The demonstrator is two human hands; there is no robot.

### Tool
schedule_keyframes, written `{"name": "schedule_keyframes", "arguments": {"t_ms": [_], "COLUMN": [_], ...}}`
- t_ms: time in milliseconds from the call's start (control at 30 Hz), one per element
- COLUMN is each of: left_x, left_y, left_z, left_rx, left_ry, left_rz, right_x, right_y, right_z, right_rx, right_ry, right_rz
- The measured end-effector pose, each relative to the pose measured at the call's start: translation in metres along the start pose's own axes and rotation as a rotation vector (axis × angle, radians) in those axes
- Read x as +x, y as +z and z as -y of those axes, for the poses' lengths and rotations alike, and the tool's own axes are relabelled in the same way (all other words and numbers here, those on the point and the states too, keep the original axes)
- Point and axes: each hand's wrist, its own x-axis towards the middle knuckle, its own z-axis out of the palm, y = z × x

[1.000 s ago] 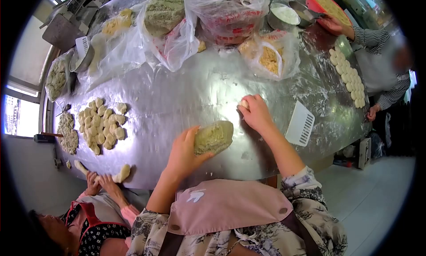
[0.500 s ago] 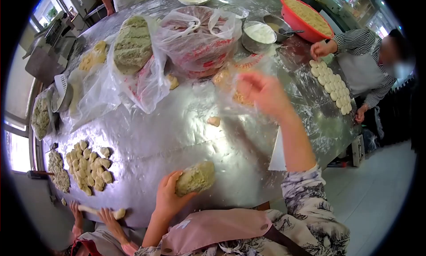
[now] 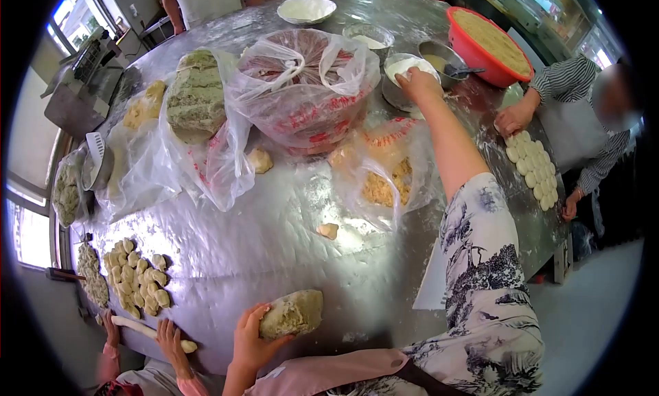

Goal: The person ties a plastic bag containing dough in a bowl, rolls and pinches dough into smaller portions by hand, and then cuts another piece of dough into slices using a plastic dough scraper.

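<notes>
My left hand (image 3: 252, 338) is wrapped round the left end of a greenish dough block (image 3: 294, 313) at the front of the metal table. My right arm stretches far forward, and my right hand (image 3: 420, 86) has its fingertips in the white flour of a metal bowl (image 3: 405, 97); what they hold, if anything, is hidden. A small lump of pale dough (image 3: 328, 230) lies mid-table. Between it and the flour bowl sits a clear bag of yellow crumbly filling (image 3: 386, 187).
A large red-printed bag (image 3: 302, 114) and a bagged green dough block (image 3: 196, 97) stand behind. A red basin (image 3: 491, 42) is at the back right. One co-worker's hands (image 3: 170, 341) roll a dough strip at left; another's hand (image 3: 516, 117) touches dough pieces (image 3: 532, 166) at right.
My right hand has let go of the small dough lump, which stays on the table, and has reached forward into the flour bowl. My left hand still holds the green dough.
</notes>
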Motion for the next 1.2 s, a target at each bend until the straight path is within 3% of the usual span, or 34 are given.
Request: {"name": "schedule_keyframes", "arguments": {"t_ms": [267, 367, 467, 567, 633, 733, 833, 967, 1033, 1133, 1200], "left_x": [0.000, -0.001, -0.003, -0.005, -0.007, -0.006, -0.010, -0.012, -0.013, -0.016, -0.016], "left_y": [0.004, 0.002, 0.001, 0.001, 0.000, 0.002, 0.003, 0.002, 0.000, 0.001, 0.003], "left_z": [0.004, 0.002, -0.002, 0.001, 0.000, 0.003, 0.003, 0.002, 0.001, 0.006, 0.008], "left_rx": [-0.038, -0.050, -0.036, -0.047, -0.061, -0.075, -0.095, -0.098, -0.091, -0.085, -0.090], "left_ry": [0.020, 0.019, -0.024, -0.046, -0.049, -0.008, 0.015, 0.050, 0.045, 0.064, 0.086], "left_rz": [-0.032, -0.028, -0.021, -0.019, -0.010, -0.026, -0.051, -0.074, -0.054, -0.058, -0.077], "right_x": [0.048, 0.050, 0.052, 0.007, -0.035, -0.114, -0.200, -0.294, -0.328, -0.365, -0.371], "right_y": [0.027, 0.033, 0.031, -0.009, -0.035, -0.063, -0.046, 0.029, 0.053, 0.071, 0.083], "right_z": [-0.017, -0.026, -0.027, -0.006, 0.016, 0.057, 0.089, 0.124, 0.132, 0.132, 0.126], "right_rx": [-0.222, 0.036, 0.354, 0.849, 1.011, 1.014, 1.143, 1.095, 0.603, 0.494, 0.568], "right_ry": [-0.212, -0.125, 0.113, 0.116, 0.018, -0.033, -0.290, -0.377, -0.570, -0.434, -0.487], "right_rz": [0.087, -0.138, -0.293, -0.083, 0.053, 0.118, 0.280, 0.615, 0.466, 0.485, 0.457]}}
